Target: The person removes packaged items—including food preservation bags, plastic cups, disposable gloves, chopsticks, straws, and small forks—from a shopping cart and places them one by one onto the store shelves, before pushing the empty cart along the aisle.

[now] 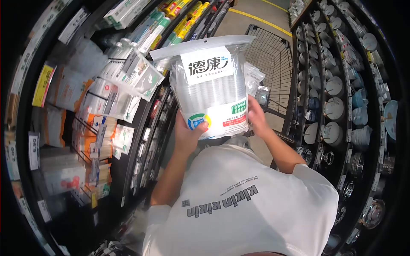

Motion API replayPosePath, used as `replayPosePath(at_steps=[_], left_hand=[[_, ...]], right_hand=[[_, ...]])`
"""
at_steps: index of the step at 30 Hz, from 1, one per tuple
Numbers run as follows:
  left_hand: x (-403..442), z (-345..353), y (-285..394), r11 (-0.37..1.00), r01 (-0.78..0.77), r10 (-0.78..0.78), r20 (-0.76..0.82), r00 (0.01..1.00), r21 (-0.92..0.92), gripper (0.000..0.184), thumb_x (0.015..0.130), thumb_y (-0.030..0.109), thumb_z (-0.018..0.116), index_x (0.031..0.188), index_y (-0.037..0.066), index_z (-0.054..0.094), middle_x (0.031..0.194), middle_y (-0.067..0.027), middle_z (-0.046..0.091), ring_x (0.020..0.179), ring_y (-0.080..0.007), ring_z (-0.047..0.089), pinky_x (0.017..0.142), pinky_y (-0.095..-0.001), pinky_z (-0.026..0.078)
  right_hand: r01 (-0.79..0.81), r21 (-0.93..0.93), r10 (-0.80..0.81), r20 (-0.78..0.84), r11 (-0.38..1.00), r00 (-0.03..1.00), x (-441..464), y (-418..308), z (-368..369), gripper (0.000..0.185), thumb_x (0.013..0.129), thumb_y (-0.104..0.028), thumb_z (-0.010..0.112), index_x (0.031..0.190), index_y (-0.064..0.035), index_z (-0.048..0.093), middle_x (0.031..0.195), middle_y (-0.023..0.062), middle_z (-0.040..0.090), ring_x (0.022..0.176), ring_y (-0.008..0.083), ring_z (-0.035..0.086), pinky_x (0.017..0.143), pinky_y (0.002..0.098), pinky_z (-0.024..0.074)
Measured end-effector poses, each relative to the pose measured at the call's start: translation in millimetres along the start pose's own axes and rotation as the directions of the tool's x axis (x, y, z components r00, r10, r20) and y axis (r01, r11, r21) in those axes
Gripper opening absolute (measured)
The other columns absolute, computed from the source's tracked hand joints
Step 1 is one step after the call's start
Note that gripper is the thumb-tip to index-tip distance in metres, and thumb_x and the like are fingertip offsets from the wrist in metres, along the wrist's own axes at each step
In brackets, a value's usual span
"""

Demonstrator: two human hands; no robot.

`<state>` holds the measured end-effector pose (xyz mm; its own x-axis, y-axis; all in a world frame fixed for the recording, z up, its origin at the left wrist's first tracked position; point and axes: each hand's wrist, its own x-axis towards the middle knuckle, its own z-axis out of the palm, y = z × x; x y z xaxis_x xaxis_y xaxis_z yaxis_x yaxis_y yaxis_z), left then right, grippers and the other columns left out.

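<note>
A large clear plastic package of stacked cups [213, 91] is held up in front of the chest, its white label facing the camera. My left hand [190, 130] grips its lower left side, with the thumb over the front near a round coloured logo. On the opposite side, my right hand [256, 115] holds the lower right edge, its fingers partly hidden behind the package. The package stands nearly upright, and its flat top seal is tilted slightly.
Hanging packs [100, 96] and boxes fill the left shelves. A wire shopping cart [273, 55] stands ahead, with clear packages inside. Shelves of bowls and dishes [334, 109] line the right side. Yellow lines [260, 19] cross the floor beyond.
</note>
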<state>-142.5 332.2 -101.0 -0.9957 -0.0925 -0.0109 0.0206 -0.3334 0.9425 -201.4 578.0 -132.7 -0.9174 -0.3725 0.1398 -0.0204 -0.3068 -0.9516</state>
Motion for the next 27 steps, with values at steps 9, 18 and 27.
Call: replayPosePath(at_steps=[9,18,27], left_hand=[[-85,-54,-39,0.997,0.078,-0.078,-0.235,0.969,-0.01,0.061,0.08,-0.001,0.071,0.133,0.002,0.039,0.116,-0.0106,0.056,0.098,-0.0178,0.061,0.081,-0.0302,0.054],[-94,-52,-54,0.97,0.244,-0.238,-0.292,0.926,-0.016,0.058,0.082,0.005,0.072,0.133,0.002,0.043,0.116,-0.0082,0.058,0.102,-0.0165,0.059,0.09,-0.0319,0.049],[27,19,-63,0.968,0.25,-0.25,-0.051,0.967,-0.012,0.048,0.088,0.016,0.069,0.129,0.002,0.048,0.119,-0.0099,0.062,0.106,-0.0186,0.061,0.093,-0.0339,0.048]], right_hand=[[-0.112,-0.986,-0.05,-0.119,0.127,0.992,-41,66,-23,0.042,0.082,-0.037,0.068,0.104,-0.0016,0.063,0.088,0.0122,0.063,0.083,0.0294,0.062,0.072,0.04,0.0497],[-0.029,-0.999,-0.294,-0.033,0.017,0.955,-25,79,-25,0.031,0.081,-0.035,0.068,0.092,-0.0066,0.062,0.082,0.0076,0.059,0.079,0.0283,0.059,0.067,0.0408,0.0462],[0.012,-0.938,-0.176,-0.053,0.346,0.983,10,71,-65,0.03,0.08,-0.031,0.067,0.094,-0.0049,0.062,0.088,0.0144,0.064,0.084,0.0336,0.063,0.074,0.0437,0.0503]])
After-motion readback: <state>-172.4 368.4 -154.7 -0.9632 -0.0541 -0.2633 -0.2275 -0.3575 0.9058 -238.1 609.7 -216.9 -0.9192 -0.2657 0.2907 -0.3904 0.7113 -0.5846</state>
